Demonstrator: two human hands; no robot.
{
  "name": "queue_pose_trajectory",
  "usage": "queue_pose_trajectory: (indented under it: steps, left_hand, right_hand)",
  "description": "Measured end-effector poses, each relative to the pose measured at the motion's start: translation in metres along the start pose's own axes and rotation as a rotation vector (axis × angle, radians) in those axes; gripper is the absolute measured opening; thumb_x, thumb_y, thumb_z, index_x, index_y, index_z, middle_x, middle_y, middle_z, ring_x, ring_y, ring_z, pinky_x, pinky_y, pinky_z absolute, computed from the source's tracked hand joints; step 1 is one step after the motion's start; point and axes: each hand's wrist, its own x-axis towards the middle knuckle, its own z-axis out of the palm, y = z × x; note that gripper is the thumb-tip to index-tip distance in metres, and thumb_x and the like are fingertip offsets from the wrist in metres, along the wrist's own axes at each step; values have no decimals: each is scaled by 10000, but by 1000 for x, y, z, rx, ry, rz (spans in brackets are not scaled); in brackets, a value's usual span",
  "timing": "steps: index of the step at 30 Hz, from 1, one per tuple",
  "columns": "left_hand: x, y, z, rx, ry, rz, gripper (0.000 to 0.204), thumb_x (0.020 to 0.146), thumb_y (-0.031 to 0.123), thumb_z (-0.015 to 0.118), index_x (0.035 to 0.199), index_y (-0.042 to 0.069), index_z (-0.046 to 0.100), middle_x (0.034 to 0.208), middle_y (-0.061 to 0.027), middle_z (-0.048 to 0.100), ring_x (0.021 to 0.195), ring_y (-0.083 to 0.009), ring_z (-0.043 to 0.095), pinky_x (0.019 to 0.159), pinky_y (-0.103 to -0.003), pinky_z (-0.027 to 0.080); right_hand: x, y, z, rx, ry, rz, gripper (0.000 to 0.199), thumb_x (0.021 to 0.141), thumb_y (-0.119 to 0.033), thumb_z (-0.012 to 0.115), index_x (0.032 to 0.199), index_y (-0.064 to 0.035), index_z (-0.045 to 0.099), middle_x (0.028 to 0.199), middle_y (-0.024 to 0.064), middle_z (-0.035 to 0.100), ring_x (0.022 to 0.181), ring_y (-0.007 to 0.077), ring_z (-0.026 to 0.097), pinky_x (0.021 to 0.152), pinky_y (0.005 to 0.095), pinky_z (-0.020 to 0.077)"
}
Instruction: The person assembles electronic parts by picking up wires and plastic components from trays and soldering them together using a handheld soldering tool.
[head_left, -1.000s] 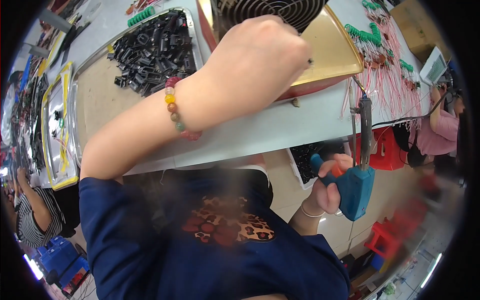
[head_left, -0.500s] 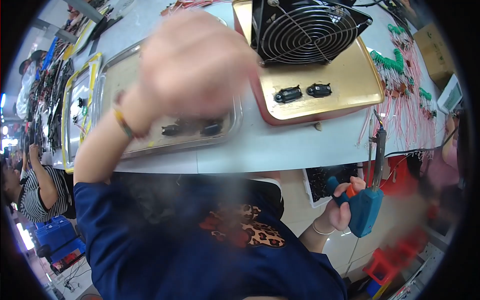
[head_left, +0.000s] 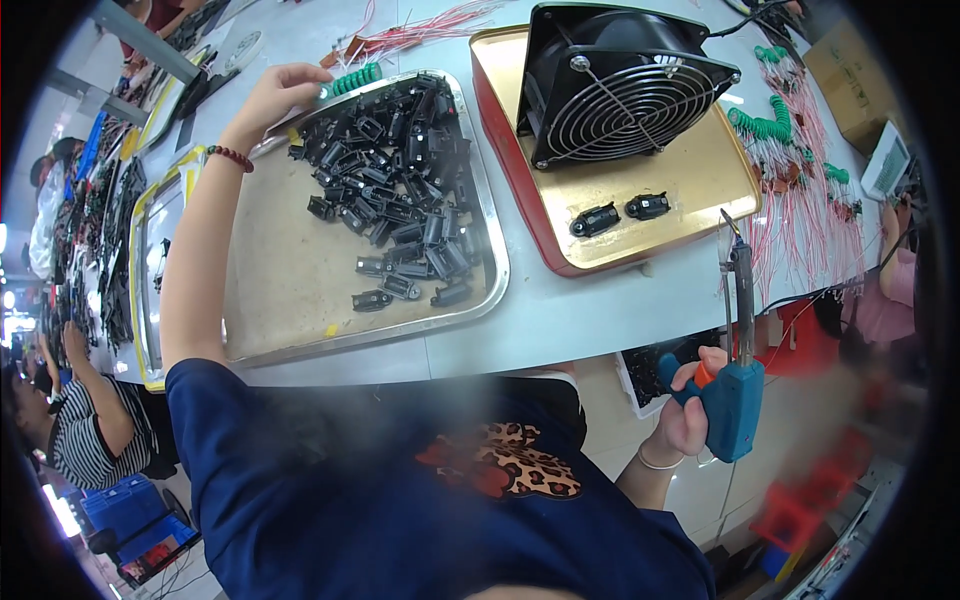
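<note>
My left hand reaches far over the steel tray and pinches a small green coil part at the tray's far rim. A red bead bracelet sits on that wrist. The tray holds a pile of several small black plastic parts. My right hand is down below the table edge, wrapped around a blue pistol-grip soldering gun whose metal tip points up.
A gold tray carries a black fan with a wire grille and two black parts. Red wires with green coils lie at the right. More trays and another seated person are at the left.
My left hand has swung from close to the camera out to the far rim of the steel tray. The right hand with the soldering gun has hardly moved.
</note>
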Motion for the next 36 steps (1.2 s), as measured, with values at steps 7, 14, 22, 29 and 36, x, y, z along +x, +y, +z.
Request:
queue_pose_trajectory:
  steps: [7, 14, 22, 29, 36]
  left_hand:
    - [-77, 53, -2, -42, 688, 457, 145, 865, 74, 579, 978, 3, 635, 863, -13, 617, 754, -58, 534, 673, -204, 432]
    - [-223, 60, 72, 614, 222, 343, 123, 638, -58, 584, 740, 12, 585, 731, -96, 582, 693, -217, 571, 631, -290, 460]
    - [-231, 39, 63, 349, 437, 124, 143, 767, 90, 672, 807, 2, 566, 734, -51, 593, 695, -111, 566, 660, -240, 448]
    - [-207, 48, 73, 255, 427, -146, 330, 780, 287, 719, 835, 18, 537, 652, -31, 565, 568, -98, 522, 532, -242, 418]
    - [-202, 57, 97, 637, 434, -141, 344, 752, 327, 726, 794, 12, 595, 669, -86, 594, 577, -156, 551, 551, -286, 434]
  right_hand:
    - [2, -1, 4, -7, -1, 17, 496, 688, -197, 550, 1082, 102, 505, 1093, 235, 525, 579, 177, 505, 611, 263, 394]
    - [1, 2, 8, 66, -54, 19, 504, 681, -198, 553, 1094, 89, 516, 1128, 236, 513, 625, 195, 508, 609, 274, 399]
    - [5, 2, 13, 140, -134, -62, 522, 673, -181, 538, 1118, 91, 531, 1156, 232, 512, 639, 203, 501, 616, 287, 397]
    - [-1, 2, 6, 121, -133, -46, 534, 671, -188, 537, 1126, 92, 526, 1155, 234, 516, 626, 195, 496, 656, 296, 396]
    - [-3, 2, 4, 130, -127, -42, 523, 676, -184, 524, 1122, 90, 527, 1168, 235, 505, 620, 197, 491, 656, 291, 394]
